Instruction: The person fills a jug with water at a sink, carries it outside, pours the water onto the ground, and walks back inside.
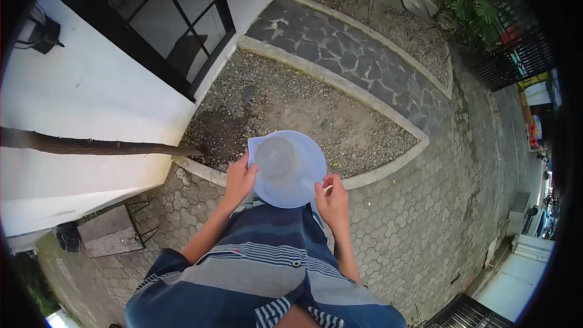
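Observation:
A round, light-blue plastic bowl (303,191) with a pointed lip at its left side is held out in front of my waist. Inside it shows a grey, cloudy-looking round area; whether this is water or the bowl's base I cannot tell. My left hand (242,179) grips the bowl's left edge, thumb on top of the rim. At the right rim is my right hand (332,197), fingers curled in and thumb close to the edge. Anything small between those fingers is too hard to make out.
Below the bowl lies a gravel bed (340,127) with a raised concrete curb (388,173). A thin tree trunk (97,144) rises at left beside a white wall (91,91). Hexagonal paving (413,225) runs to the right. A bench (112,231) stands behind on the left.

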{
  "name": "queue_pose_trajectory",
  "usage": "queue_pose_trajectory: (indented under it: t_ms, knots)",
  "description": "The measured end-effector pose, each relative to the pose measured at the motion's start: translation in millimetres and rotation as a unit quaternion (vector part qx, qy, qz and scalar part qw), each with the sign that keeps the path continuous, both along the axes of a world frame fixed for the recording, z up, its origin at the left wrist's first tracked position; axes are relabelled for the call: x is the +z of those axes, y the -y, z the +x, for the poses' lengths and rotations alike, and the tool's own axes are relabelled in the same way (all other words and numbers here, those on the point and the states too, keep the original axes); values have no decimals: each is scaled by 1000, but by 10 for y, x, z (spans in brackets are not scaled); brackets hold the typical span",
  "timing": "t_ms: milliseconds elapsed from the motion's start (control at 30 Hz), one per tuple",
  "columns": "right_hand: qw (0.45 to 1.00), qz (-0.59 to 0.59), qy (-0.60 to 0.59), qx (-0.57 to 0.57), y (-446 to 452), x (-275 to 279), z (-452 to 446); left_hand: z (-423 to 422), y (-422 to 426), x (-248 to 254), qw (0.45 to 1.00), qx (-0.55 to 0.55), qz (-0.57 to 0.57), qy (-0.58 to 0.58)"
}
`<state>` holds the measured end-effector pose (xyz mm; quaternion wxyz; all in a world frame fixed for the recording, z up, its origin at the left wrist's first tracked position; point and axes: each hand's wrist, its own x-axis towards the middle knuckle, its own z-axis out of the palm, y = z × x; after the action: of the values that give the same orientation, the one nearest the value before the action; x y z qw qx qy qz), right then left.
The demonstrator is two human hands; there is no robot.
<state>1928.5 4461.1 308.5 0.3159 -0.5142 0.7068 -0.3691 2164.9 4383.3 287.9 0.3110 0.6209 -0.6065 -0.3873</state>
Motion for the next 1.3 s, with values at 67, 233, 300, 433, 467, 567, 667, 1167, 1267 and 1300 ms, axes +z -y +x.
queue_pose_trajectory:
  t_ms: [67, 233, 300, 433, 467, 567, 667, 1167, 1267, 1300]
  knots:
    - [997, -8, -32, 74, 549, 108, -300, -127, 338, 117, 999, 42, -11, 2]
    - [982, 9, -44, 185, 2033, -20, -753, -515, 1326, 199, 987, 157, -3, -32]
    - [969, 2, -64, 238, 2658, -131, -877, -631, 1830, 20, 986, 161, -28, -2]
    - [972, 56, -114, 199, 3832, -311, -1148, -967, 3156, -361, 988, 151, -16, 24]
    - [976, 53, -107, 184, 4109, -363, -1234, -1064, 3517, -362, 991, 127, 1, 33]
    - [984, 28, -118, 132, 4942, -409, -1585, -1376, 4678, -414, 998, 34, 12, 52]
    - [994, 56, -63, 75, 5687, -203, -1893, -1728, 5641, 39, 997, -49, -11, 63]
    - [911, 78, 65, 399, 10343, 221, -1460, -1389, 8260, 244, 943, 333, 12, 14]
    - [882, 75, 15, 466, 10956, 99, -945, -1049, 8515, -40, 901, 415, 37, -117]
    - [874, 57, -14, 483, 11128, 140, -760, -947, 8640, -12, 874, 443, 69, -188]
